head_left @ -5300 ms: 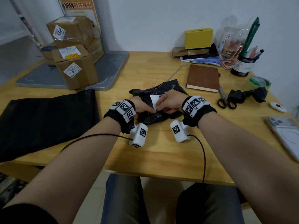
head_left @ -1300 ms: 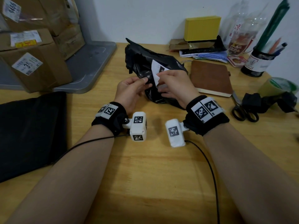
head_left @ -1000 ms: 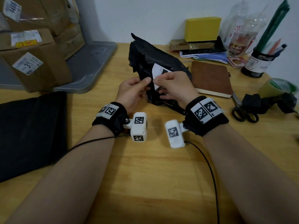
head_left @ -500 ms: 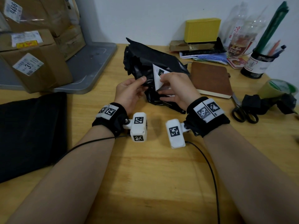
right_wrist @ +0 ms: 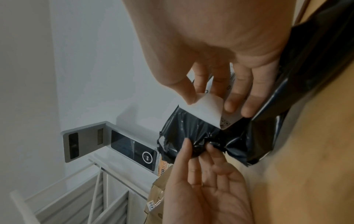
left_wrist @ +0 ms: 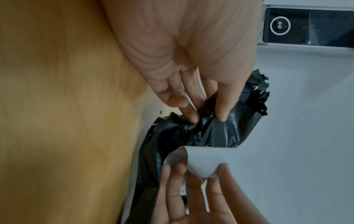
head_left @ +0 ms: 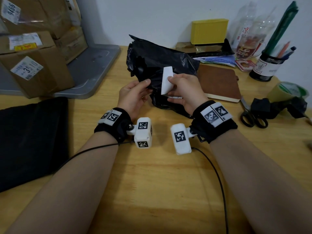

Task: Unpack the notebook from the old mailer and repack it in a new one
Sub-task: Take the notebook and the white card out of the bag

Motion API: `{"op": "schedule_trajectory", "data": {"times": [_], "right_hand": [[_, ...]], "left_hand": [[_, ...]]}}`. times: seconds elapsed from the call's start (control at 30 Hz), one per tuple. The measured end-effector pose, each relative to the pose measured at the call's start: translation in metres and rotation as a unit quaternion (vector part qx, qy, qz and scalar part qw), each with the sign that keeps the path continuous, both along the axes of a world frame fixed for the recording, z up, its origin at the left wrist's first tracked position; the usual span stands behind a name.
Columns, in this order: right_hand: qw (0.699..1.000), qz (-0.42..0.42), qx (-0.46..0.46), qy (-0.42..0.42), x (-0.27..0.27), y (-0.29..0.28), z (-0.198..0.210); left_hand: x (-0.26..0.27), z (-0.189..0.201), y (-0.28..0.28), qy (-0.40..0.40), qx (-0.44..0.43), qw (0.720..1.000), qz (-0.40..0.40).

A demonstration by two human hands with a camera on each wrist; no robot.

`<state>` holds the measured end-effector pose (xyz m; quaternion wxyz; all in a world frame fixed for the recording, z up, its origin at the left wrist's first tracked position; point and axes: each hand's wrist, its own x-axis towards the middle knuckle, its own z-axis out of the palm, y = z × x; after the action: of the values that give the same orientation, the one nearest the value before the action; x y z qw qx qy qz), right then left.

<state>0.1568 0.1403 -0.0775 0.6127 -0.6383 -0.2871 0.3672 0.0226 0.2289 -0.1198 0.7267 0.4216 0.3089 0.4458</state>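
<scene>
Old mailer (head_left: 162, 65) pinched by left hand (head_left: 133, 95); label (head_left: 166, 81) pinched by right hand (head_left: 184, 92), peeled further than half-second ago. Notebook (head_left: 217, 81) lying out at 3 o'clock; new mailer (head_left: 32, 139) untouched at 9 o'clock; repacking likely next.

The right hand (right_wrist: 220, 50) pinches a white label (right_wrist: 205, 110) between thumb and fingers, its corner curled back off the crumpled black mailer (right_wrist: 239, 136). A small printed code shows on the label's face. Below, the left hand (right_wrist: 206, 186) pinches a bunched fold of the mailer. A cardboard box (right_wrist: 157, 195) sits behind.
</scene>
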Motion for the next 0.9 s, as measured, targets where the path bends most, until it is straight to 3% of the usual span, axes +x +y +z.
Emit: {"op": "schedule_trajectory", "data": {"times": [0.17,0.43,0.9], "right_hand": [[1.0,-0.021,-0.007,0.018,0.003,-0.001,0.003],[0.998,-0.001,-0.006,-0.065,-0.002,-0.002,0.003],[0.999,-0.021,0.007,-0.041,0.001,-0.059,0.02]], "left_hand": [[0.0,-0.001,0.003,-0.014,-0.018,1.0,0.003],[-0.001,-0.002,0.004,-0.019,-0.02,1.0,0.0],[-0.021,0.009,-0.035,-0.003,-0.076,0.995,-0.068]]}}
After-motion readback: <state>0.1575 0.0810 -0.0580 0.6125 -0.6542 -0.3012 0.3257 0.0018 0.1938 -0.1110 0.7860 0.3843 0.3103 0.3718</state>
